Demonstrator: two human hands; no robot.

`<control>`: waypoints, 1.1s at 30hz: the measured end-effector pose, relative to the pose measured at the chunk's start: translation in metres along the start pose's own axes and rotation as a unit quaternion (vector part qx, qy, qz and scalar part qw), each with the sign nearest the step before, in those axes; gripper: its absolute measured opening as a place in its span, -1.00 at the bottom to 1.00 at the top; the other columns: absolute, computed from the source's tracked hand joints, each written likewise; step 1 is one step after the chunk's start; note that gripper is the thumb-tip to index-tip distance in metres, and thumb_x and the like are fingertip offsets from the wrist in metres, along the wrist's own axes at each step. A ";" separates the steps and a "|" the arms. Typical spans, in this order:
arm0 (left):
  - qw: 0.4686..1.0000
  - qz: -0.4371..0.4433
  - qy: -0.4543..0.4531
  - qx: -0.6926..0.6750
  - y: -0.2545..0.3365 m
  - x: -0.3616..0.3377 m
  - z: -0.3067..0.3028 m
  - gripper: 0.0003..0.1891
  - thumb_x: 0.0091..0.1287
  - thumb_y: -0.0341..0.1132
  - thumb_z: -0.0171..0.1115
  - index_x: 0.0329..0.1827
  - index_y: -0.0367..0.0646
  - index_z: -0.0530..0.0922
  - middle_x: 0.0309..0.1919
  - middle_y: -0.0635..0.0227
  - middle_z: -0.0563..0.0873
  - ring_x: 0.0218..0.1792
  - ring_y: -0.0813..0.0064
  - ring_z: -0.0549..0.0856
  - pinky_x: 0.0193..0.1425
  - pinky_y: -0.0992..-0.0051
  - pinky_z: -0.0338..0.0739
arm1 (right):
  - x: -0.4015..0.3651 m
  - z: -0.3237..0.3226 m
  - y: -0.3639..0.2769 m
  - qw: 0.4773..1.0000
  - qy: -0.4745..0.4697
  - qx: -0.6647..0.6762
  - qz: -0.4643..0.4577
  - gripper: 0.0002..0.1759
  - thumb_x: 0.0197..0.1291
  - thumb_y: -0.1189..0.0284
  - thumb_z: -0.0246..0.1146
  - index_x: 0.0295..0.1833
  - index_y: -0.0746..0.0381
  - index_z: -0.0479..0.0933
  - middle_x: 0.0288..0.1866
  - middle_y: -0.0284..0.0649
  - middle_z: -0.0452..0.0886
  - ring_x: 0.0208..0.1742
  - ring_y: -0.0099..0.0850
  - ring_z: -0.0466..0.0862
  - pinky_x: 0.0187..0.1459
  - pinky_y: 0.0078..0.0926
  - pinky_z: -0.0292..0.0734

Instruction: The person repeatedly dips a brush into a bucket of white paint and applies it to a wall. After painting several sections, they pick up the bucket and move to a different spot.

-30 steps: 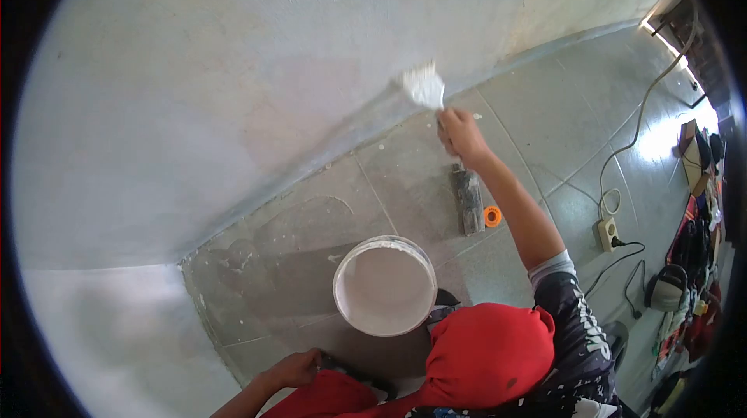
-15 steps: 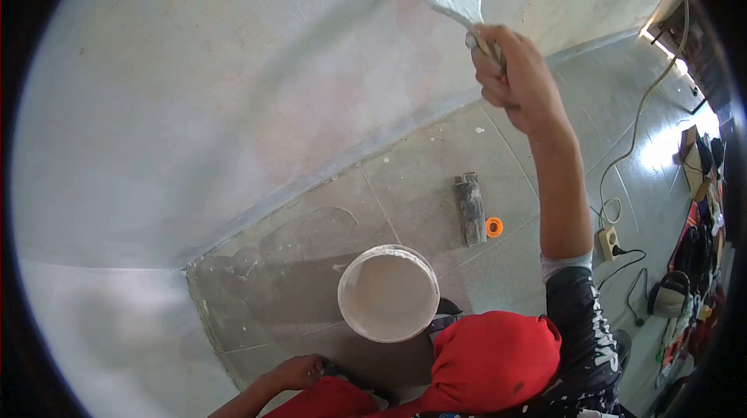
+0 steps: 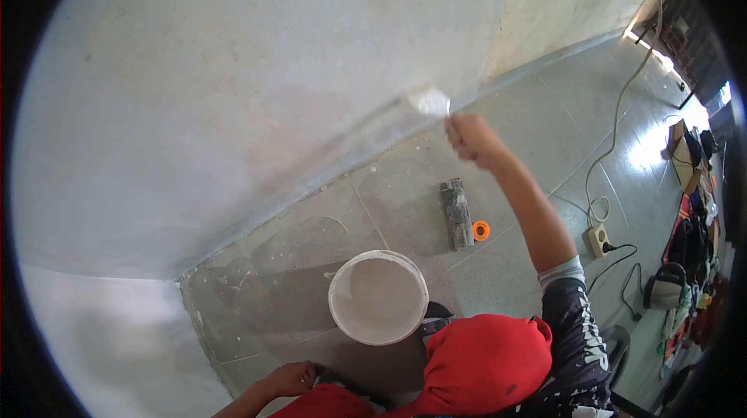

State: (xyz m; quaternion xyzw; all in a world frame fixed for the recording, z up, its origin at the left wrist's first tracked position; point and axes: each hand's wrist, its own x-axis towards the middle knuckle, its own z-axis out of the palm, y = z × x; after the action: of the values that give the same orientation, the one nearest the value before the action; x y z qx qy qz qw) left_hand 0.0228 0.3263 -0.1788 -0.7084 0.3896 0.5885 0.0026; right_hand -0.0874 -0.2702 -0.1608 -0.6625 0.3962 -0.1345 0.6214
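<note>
A wide paintbrush (image 3: 429, 101) with white coating is in my right hand (image 3: 470, 138), whose fingers are wrapped round the handle. Its bristles lie against the pale wall (image 3: 233, 68), low down near the floor edge; brush and hand are somewhat blurred. My left hand (image 3: 292, 379) rests at the bottom by my red-clothed leg (image 3: 331, 402), fingers curled in, with nothing seen in them. Between the wall and my body stands a round white bucket (image 3: 333, 303) holding a pale, milky liquid (image 3: 389, 297).
On the tiled floor, a dark, stained cylindrical object (image 3: 457, 214) lies beside an orange tape roll (image 3: 481, 231). A cable (image 3: 618, 114) runs to a socket block (image 3: 598, 240) at right. Clothes and assorted items (image 3: 685, 231) lie along the right edge. A red head covering (image 3: 490, 363) fills the lower middle.
My right hand has brought the paintbrush down the wall, from high up to near the floor edge. The view has shifted slightly. My left hand stays by my leg.
</note>
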 end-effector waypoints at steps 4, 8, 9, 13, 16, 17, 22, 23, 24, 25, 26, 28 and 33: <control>1.000 0.018 -0.013 0.001 -0.014 0.003 0.005 -0.71 0.31 -0.20 0.13 -0.10 -0.27 0.53 -0.23 0.11 0.71 -0.16 0.19 0.71 -0.03 0.31 0.58 | -0.025 -0.050 -0.122 0.989 0.018 -0.006 -0.147 -0.76 0.33 0.33 0.06 -0.29 0.28 0.47 -0.60 -0.35 0.39 -0.68 -0.56 0.28 -0.67 -0.54 0.20; 1.000 0.012 0.004 0.005 -0.010 0.001 0.005 -0.73 0.31 -0.22 0.13 -0.12 -0.26 0.53 -0.25 0.12 0.71 -0.17 0.20 0.71 -0.04 0.33 0.58 | -0.052 -0.057 -0.174 0.975 0.002 0.141 -0.173 -0.70 0.34 0.26 0.04 -0.35 0.24 0.45 -0.68 -0.51 0.22 -0.75 -0.72 0.02 -0.71 -0.66 -0.12; 1.000 0.016 0.003 0.007 -0.006 0.000 0.002 -0.74 0.31 -0.23 0.13 -0.12 -0.26 0.53 -0.26 0.13 0.71 -0.17 0.20 0.71 -0.04 0.33 0.58 | -0.050 -0.056 -0.171 0.975 0.001 0.139 -0.171 -0.70 0.34 0.26 0.04 -0.35 0.24 0.45 -0.68 -0.51 0.22 -0.75 -0.72 0.02 -0.71 -0.66 -0.12; 1.000 0.016 -0.018 0.001 -0.011 0.003 0.005 -0.76 0.31 -0.25 0.13 -0.14 -0.27 0.52 -0.27 0.14 0.72 -0.17 0.21 0.71 -0.05 0.33 0.58 | -0.024 -0.034 -0.121 0.971 0.015 0.209 -0.118 -0.71 0.34 0.25 0.02 -0.38 0.20 0.41 -0.69 -0.49 0.21 -0.77 -0.67 0.06 -0.73 -0.60 -0.09; 0.999 0.020 -0.029 -0.001 -0.011 0.004 0.004 -0.76 0.32 -0.25 0.13 -0.13 -0.28 0.52 -0.26 0.15 0.72 -0.17 0.22 0.71 -0.06 0.34 0.58 | 0.007 -0.024 -0.047 0.974 -0.013 0.223 -0.029 -0.73 0.31 0.25 0.04 -0.42 0.15 0.39 -0.69 -0.48 0.22 -0.77 -0.62 0.11 -0.73 -0.59 -0.05; 0.999 0.021 -0.028 -0.001 -0.013 0.005 0.004 -0.76 0.32 -0.25 0.13 -0.13 -0.28 0.52 -0.26 0.15 0.72 -0.17 0.22 0.71 -0.06 0.34 0.58 | 0.006 -0.018 -0.031 0.982 0.007 0.186 0.011 -0.72 0.32 0.24 0.03 -0.43 0.12 0.38 -0.69 -0.49 0.21 -0.77 -0.64 0.09 -0.74 -0.60 -0.07; 0.999 0.040 0.007 -0.003 -0.017 0.009 0.005 -0.80 0.22 -0.28 0.11 -0.22 -0.23 0.50 -0.35 0.11 0.68 -0.28 0.10 0.69 -0.17 0.26 0.56 | 0.013 -0.016 0.023 0.967 -0.036 0.195 0.157 -0.74 0.33 0.24 0.03 -0.39 0.13 0.42 -0.67 -0.46 0.23 -0.75 -0.64 0.12 -0.73 -0.61 -0.04; 0.999 0.038 0.006 -0.003 -0.016 0.009 0.005 -0.80 0.22 -0.28 0.11 -0.22 -0.23 0.50 -0.35 0.11 0.68 -0.28 0.10 0.69 -0.17 0.26 0.56 | 0.018 -0.022 0.020 0.988 -0.003 0.111 0.105 -0.75 0.32 0.24 0.03 -0.34 0.14 0.45 -0.65 -0.45 0.27 -0.72 -0.63 0.15 -0.72 -0.62 -0.02; 0.999 0.042 0.008 -0.009 -0.010 0.007 0.000 -0.80 0.22 -0.28 0.10 -0.22 -0.23 0.50 -0.36 0.10 0.68 -0.28 0.09 0.69 -0.17 0.26 0.56 | 0.015 -0.026 0.008 0.998 0.030 0.027 0.053 -0.75 0.32 0.25 0.03 -0.30 0.16 0.48 -0.63 -0.43 0.30 -0.69 -0.63 0.19 -0.70 -0.63 0.01; 0.999 0.045 0.010 -0.014 -0.006 0.004 -0.003 -0.80 0.23 -0.28 0.10 -0.22 -0.23 0.50 -0.36 0.09 0.68 -0.28 0.08 0.69 -0.17 0.25 0.56 | 0.006 -0.030 -0.022 0.997 0.066 -0.043 0.001 -0.75 0.32 0.24 0.04 -0.27 0.17 0.50 -0.60 -0.43 0.33 -0.67 -0.63 0.21 -0.69 -0.63 0.02; 0.999 0.042 0.007 -0.012 -0.007 0.004 -0.002 -0.80 0.23 -0.28 0.10 -0.22 -0.23 0.50 -0.36 0.09 0.68 -0.28 0.08 0.69 -0.17 0.25 0.56 | -0.001 -0.036 -0.056 0.987 0.101 -0.113 -0.052 -0.74 0.32 0.24 0.04 -0.24 0.19 0.51 -0.57 -0.43 0.36 -0.64 -0.63 0.24 -0.68 -0.64 0.03; 0.999 0.047 0.025 0.002 -0.011 0.006 0.002 -0.80 0.23 -0.28 0.09 -0.21 -0.22 0.50 -0.35 0.07 0.68 -0.28 0.06 0.69 -0.17 0.23 0.56 | -0.013 -0.054 -0.109 0.979 0.115 0.131 -0.103 -0.75 0.29 0.28 0.09 -0.31 0.23 0.50 -0.55 -0.41 0.40 -0.67 -0.62 0.25 -0.67 -0.59 0.09; 0.999 0.039 0.001 0.012 -0.013 0.005 0.009 -0.80 0.27 -0.28 0.09 -0.18 -0.23 0.50 -0.33 0.09 0.69 -0.25 0.12 0.70 -0.13 0.27 0.56 | -0.027 -0.089 -0.157 0.922 -0.071 0.267 -0.272 -0.76 0.38 0.35 0.02 -0.01 0.30 0.41 -0.61 -0.46 0.26 -0.73 -0.67 0.16 -0.71 -0.67 0.05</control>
State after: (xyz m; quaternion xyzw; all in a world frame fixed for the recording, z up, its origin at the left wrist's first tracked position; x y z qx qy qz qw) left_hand 0.0226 0.3369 -0.1916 -0.6933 0.4242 0.5824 -0.0126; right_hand -0.1085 -0.3283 0.0104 -0.5618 0.1049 -0.3519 0.7413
